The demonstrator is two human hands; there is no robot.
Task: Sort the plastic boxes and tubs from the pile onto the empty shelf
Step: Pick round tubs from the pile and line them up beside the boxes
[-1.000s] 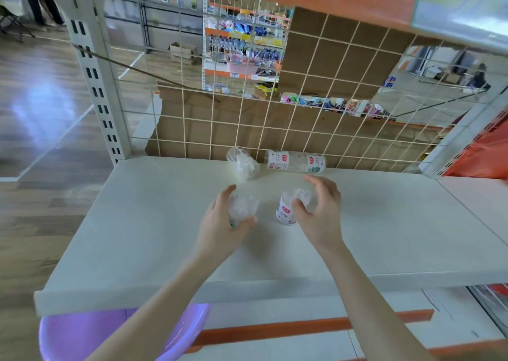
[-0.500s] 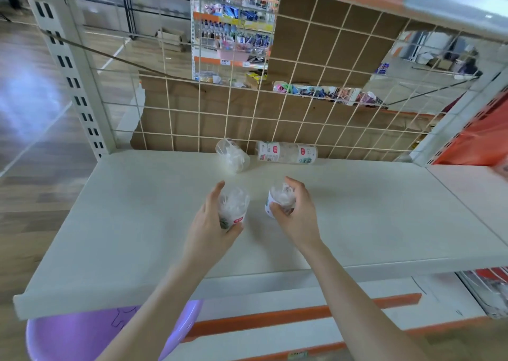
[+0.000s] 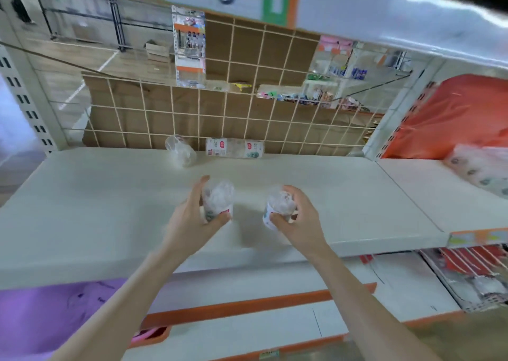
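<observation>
White shelf board (image 3: 110, 209) runs across the view under a wire grid back panel (image 3: 247, 113) with brown cardboard behind it. Over the front half of that shelf, the left hand (image 3: 189, 220) has its grip closed round a clear plastic tub (image 3: 218, 201) with a red mark near its base, fingers on the tub's left side and thumb under its front. Just right of it, and apart from it, the right hand (image 3: 298, 220) grips a second clear tub (image 3: 277, 208) with a white label, thumb and fingers wrapped over its near side; both tubs stand roughly upright (whether they rest on the board cannot be told). Beyond the left grip, against the grid, a clear cup (image 3: 180, 149) lies tilted, and beside it, beyond the gap between the two grips, a labelled clear container (image 3: 235, 147) lies on its side. Below the left forearm sits a purple bin (image 3: 41, 314). Far right of the right grip, orange sheeting (image 3: 453, 113) hangs over the neighbouring shelf.
</observation>
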